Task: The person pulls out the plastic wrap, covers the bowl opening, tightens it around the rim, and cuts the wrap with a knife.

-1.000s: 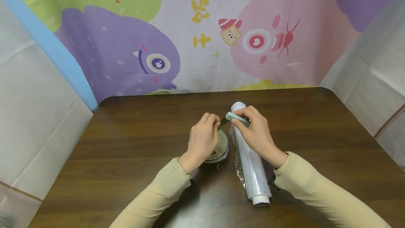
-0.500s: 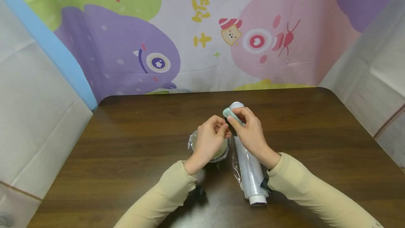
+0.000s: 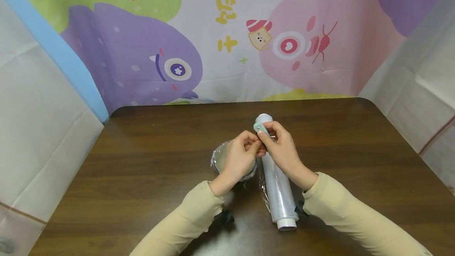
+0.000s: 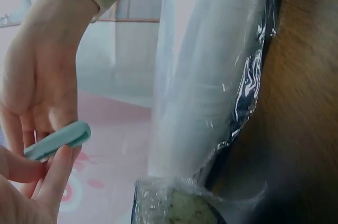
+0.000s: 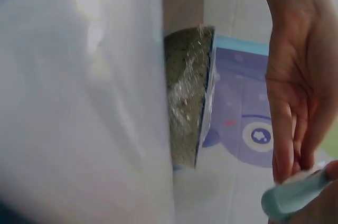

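Note:
A mint-green folding knife (image 3: 260, 127) is held between my hands, above the roll of cling film (image 3: 279, 192). My right hand (image 3: 284, 153) grips its handle between thumb and fingers. The curled fingers of my left hand (image 3: 239, 156) pinch at the lower end of the knife, close against the right hand. The left wrist view shows the knife handle (image 4: 60, 140) with a groove along it; no blade sticks out there. Under and behind my left hand stands a bowl (image 3: 219, 157) with cling film stretched over its top, partly hidden by that hand.
The film roll lies lengthwise on the brown wooden table (image 3: 149, 161), with a loose crinkled film edge (image 3: 263, 189) along its left side. A cartoon-printed curtain (image 3: 227, 70) hangs behind the table's far edge.
The knife's dark blade, seen out toward the left hand earlier, has folded toward the handle. My left hand has moved right, off the bowl, to the knife. The roll has shifted slightly left.

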Motion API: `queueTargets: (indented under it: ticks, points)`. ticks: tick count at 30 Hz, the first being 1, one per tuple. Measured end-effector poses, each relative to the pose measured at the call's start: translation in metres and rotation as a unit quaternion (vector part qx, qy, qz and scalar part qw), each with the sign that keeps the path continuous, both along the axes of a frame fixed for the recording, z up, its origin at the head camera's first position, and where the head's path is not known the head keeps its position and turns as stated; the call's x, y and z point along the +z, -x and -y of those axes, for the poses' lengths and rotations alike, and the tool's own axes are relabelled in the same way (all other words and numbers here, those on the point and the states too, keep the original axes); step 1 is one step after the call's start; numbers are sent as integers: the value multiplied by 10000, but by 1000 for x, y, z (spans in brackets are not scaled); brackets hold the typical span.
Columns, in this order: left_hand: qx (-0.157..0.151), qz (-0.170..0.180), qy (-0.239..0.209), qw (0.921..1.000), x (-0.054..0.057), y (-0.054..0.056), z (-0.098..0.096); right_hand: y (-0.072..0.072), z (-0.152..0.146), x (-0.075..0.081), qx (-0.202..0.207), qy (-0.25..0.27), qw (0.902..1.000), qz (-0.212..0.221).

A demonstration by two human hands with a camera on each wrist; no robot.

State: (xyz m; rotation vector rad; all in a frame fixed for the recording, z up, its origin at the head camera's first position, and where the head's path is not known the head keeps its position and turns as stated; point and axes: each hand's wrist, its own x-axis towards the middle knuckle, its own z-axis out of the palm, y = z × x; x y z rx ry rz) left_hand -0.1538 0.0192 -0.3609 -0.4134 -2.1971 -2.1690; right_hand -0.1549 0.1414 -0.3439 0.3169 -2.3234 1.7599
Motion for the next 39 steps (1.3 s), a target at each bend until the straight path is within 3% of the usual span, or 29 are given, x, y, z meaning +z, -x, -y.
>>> queueTargets:
  ticks: [5,7,9,11,14,17,19,21,23,33,39]
  points:
    - [-83,-137,287,9995,-8,5,14,8,-30,10,425,382,9983,-94]
    - [11,-188,613,9979,-9,8,26,13,-48,13,346,35,9994,4]
    - [70,-70,847,9964,-8,11,41,16,-67,10,124,-785,9962,345]
    - [84,144,976,9951,-6,15,58,17,-81,1,62,-1824,9811,646]
    - [124,386,1101,9931,-1,20,80,17,-93,-15,401,-3033,9471,965]
    - [363,125,1736,9841,1,24,95,15,-97,-26,853,-3627,9236,903]
    - [533,-143,2279,9721,0,24,100,16,-99,-30,952,-3910,9117,825]
    - [626,-325,2677,9609,-3,24,103,17,-100,-34,925,-4106,9039,759]
    - [628,-386,2814,9568,-7,23,103,18,-102,-39,906,-4269,8973,665]
    - [464,-325,2944,9540,-18,24,96,18,-99,-57,1237,-4892,8587,892]
    - [533,-284,2955,9534,-20,23,96,19,-97,-64,1211,-4970,8553,827]
